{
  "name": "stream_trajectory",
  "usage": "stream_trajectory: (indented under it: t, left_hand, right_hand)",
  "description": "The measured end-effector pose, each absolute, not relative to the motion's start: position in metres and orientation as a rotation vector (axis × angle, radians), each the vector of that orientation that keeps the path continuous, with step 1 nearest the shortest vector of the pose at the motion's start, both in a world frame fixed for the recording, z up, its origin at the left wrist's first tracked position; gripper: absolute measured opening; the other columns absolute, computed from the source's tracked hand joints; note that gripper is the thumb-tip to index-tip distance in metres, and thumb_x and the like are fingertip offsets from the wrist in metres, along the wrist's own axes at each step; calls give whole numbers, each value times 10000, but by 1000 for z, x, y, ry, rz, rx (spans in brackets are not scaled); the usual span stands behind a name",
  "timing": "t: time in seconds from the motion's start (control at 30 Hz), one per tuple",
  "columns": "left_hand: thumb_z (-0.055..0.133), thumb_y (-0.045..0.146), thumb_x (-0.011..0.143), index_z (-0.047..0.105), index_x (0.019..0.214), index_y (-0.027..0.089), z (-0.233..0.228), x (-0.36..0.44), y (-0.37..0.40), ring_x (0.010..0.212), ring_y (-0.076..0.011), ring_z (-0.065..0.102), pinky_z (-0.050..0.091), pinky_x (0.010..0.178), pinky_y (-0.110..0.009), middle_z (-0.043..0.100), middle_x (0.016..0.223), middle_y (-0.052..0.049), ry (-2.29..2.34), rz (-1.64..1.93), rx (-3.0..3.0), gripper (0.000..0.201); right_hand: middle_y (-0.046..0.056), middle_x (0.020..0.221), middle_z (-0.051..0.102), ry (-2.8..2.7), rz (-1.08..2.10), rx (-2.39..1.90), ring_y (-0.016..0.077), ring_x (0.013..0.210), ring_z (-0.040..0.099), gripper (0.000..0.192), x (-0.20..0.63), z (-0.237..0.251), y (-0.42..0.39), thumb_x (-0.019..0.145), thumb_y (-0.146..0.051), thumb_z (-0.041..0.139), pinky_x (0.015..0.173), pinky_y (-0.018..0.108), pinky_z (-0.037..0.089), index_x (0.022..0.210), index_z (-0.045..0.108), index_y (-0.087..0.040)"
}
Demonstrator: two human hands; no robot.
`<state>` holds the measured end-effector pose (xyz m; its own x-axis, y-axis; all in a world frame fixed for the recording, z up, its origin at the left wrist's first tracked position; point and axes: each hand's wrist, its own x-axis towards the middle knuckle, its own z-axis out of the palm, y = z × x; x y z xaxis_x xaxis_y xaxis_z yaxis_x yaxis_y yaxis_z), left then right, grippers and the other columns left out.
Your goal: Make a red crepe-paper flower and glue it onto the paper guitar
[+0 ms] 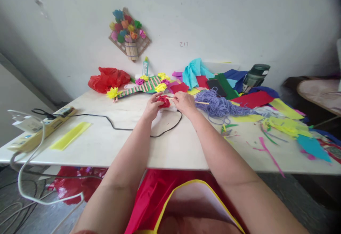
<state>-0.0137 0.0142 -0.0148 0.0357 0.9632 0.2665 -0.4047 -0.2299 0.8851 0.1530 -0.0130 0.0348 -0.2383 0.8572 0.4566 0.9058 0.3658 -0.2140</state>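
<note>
In the middle of the frame we hold a small red paper flower point(164, 101) just above the white worktop point(170, 145). Our left hand point(153, 106) is curled around its left side, fingers closed on the paper. Our right hand point(185, 103) is closed on a thin wooden stick point(197, 102), and the stick's tip goes into the flower.

We think the flower is very light and soft. It looks like crinkly paper, so a hard squeeze could squash it or tear it. We judge it best to hold it gently low down, where the paper is bunched, not by the loose edges. The stick looks stiff but thin, so it could snap if bent.

To the right of our hands lies a pile of purple yarn point(220, 106), soft and floppy. Behind it are sheets of colored paper point(253, 99). A black cord point(117, 125) runs across the worktop on the left, near a yellow strip point(70, 135).

On the wall in the upper middle of the frame we read small writing, "Z17" point(183, 44). A dark green bottle point(255, 74) and a small glue bottle point(145, 66) have labels, but they are too small to read.
</note>
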Motion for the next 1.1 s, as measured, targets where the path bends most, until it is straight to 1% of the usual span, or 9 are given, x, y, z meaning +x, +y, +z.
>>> stream_trajectory:
  t: [0.17,0.33,0.6,0.8,0.93,1.1]
  left_hand:
    - [689,94,544,646,992,154,-15,-15,15,709,-160,646,527,702,-321,700,804,-25,740,1487,1132,454]
    - [695,99,538,668,933,150,-15,-16,15,705,-162,640,519,676,-301,705,808,-34,776,1491,1174,400]
    - [704,101,527,678,905,142,-14,-14,13,705,-161,633,518,662,-293,699,812,-35,798,1456,1227,381]
    - [708,97,525,652,892,136,-14,-15,14,710,-174,641,529,664,-314,693,812,-47,792,1445,1177,373]
    - [718,115,504,638,879,141,-13,-15,14,691,-175,646,533,656,-320,695,778,-37,802,1431,1151,384]
    - [734,146,472,639,855,139,-12,-13,11,633,-163,638,516,608,-300,700,745,-28,816,1410,1145,395]
  right_hand:
    - [106,1087,716,-2247,-104,-1493,197,979,644,310,157,37,-10,953,-240,464,806,274,426,1080,741,-184]
    - [72,1052,757,-2250,-79,-1561,214,964,672,304,161,38,-8,947,-330,498,769,286,431,1124,739,-278]
    - [101,1047,758,-2214,-174,-1569,240,977,679,295,158,40,-13,940,-313,499,772,308,431,1077,739,-213]
    - [58,1112,751,-2188,-129,-1510,221,998,672,306,158,39,-15,952,-333,499,778,301,425,1155,712,-248]
    - [63,1088,751,-2198,-166,-1487,222,974,667,331,158,37,-13,975,-364,459,741,299,401,1074,738,-216]
    - [68,1058,747,-2179,-162,-1470,210,959,649,297,159,34,-8,961,-344,497,712,294,373,1015,747,-194]
